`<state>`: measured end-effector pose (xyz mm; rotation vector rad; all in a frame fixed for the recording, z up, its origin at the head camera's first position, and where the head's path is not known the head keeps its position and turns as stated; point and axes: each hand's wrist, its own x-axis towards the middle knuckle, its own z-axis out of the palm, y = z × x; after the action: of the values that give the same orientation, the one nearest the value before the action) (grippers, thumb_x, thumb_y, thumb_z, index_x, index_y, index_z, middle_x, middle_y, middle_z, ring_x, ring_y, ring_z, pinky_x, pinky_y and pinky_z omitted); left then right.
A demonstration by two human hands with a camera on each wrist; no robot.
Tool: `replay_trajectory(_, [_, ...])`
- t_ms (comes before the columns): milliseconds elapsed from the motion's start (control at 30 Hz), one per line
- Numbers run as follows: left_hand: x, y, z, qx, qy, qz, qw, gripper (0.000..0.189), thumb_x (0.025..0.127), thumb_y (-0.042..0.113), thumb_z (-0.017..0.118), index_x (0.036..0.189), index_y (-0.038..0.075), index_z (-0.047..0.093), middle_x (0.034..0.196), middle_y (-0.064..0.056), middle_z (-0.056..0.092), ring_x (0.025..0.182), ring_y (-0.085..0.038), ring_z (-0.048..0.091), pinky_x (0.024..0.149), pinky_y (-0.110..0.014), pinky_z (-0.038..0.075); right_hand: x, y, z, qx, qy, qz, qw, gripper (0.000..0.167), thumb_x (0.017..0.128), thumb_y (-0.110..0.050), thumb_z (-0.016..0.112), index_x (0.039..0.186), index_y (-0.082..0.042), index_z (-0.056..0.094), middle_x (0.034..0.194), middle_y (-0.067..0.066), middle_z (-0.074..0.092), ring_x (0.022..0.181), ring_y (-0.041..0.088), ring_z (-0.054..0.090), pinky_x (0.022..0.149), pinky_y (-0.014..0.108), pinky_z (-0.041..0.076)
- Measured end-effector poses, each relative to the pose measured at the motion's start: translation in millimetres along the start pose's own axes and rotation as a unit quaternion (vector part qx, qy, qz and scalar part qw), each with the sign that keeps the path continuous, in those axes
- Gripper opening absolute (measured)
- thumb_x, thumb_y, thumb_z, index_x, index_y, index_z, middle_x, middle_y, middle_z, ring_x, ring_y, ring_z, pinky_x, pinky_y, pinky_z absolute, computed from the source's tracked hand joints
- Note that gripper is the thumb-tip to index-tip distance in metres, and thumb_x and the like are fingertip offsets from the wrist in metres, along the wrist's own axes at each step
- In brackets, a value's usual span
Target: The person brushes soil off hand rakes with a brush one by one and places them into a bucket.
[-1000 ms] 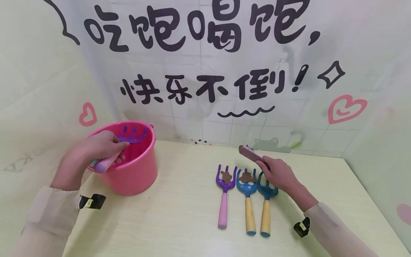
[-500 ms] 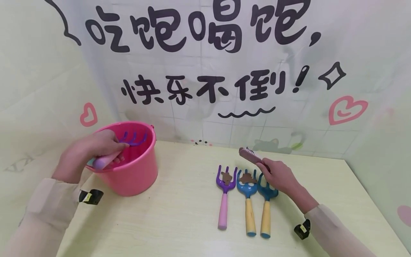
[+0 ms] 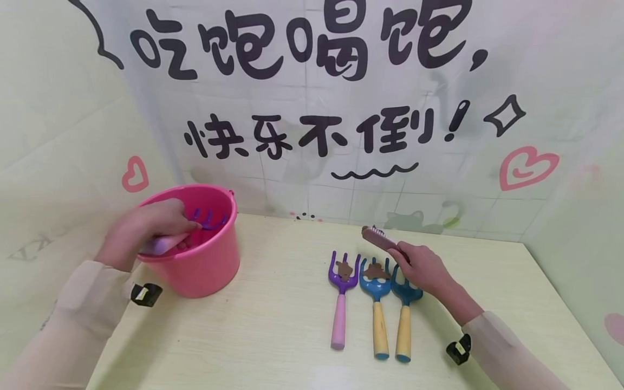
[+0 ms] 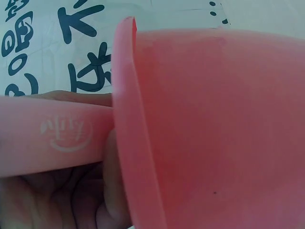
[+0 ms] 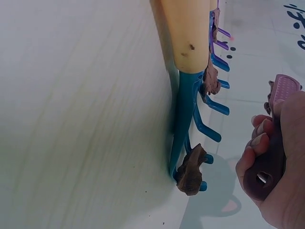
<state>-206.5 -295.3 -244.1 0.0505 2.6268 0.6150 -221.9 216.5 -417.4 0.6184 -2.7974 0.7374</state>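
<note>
Reaching deeper into the pink bucket (image 3: 207, 273) with the left hand (image 3: 166, 216), lowered the tines of a purple-tined hand fork (image 3: 170, 243) and shifted them rightward compared with half a second before. Judging by that, was in the middle of dipping this fork rather than brushing it. Kept the left fingers curled round its pink handle, holding it at a slant, handle over the near left of the mouth, tines inside toward the right wall. Could not make out any water or any contact between tines and bucket.

Gripped a mauve scrub brush (image 3: 379, 238) in the right hand (image 3: 429, 268), fingers wrapped round its handle, bristles upward, almost unmoved meanwhile. Held it well apart from the dipped fork, above the heads of three others lying side by side on the tabletop (image 3: 273, 314): a second purple hand fork (image 3: 340, 303), a blue hand fork (image 3: 377, 306) and, nearest the right hand, a teal hand fork (image 3: 404, 314). Saw brown lumps (image 5: 190, 171) on all three, untouched.
</note>
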Motion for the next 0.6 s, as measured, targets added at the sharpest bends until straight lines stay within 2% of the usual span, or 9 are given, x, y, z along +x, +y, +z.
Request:
replay_trajectory(200, [4.5, -1.3, -2.0, 0.022, -0.005, 0.003, 0.9997, 0.026, 0.095, 0.018, 0.068, 0.074, 0.004, 0.062, 0.063, -0.004, 0.059, 0.055, -0.017, 0.060, 0.059, -0.028, 0.051, -0.5, 0.8, 1.0, 0.002, -0.007, 0.009, 0.9999, 0.016, 0.103, -0.020, 0.063, 0.094, -0.007, 0.062, 0.064, -0.004, 0.048, 0.053, 0.014, 0.045, 0.048, 0.031, 0.037])
replay_trajectory(433, [20.8, -11.0, -2.6, 0.031, -0.007, -0.006, 0.9995, 0.025, 0.088, 0.023, 0.077, 0.082, 0.003, 0.064, 0.069, -0.008, 0.062, 0.062, -0.021, 0.063, 0.064, -0.030, 0.053, 0.1, -0.5, 1.4, 0.002, -0.016, 0.017, 0.9997, 0.018, 0.103, -0.023, 0.062, 0.098, -0.005, 0.064, 0.065, -0.003, 0.050, 0.054, 0.015, 0.046, 0.049, 0.031, 0.038])
replay_trajectory(600, [13.4, 0.1, -1.0, 0.025, -0.014, -0.023, 0.9993, 0.022, 0.088, 0.019, 0.076, 0.087, -0.001, 0.066, 0.070, -0.007, 0.063, 0.062, -0.020, 0.063, 0.067, -0.030, 0.054, 0.4, -1.4, 1.7, -0.001, -0.019, 0.011, 0.9998, 0.018, 0.103, -0.022, 0.063, 0.095, -0.005, 0.064, 0.064, -0.004, 0.048, 0.053, 0.014, 0.045, 0.049, 0.031, 0.038])
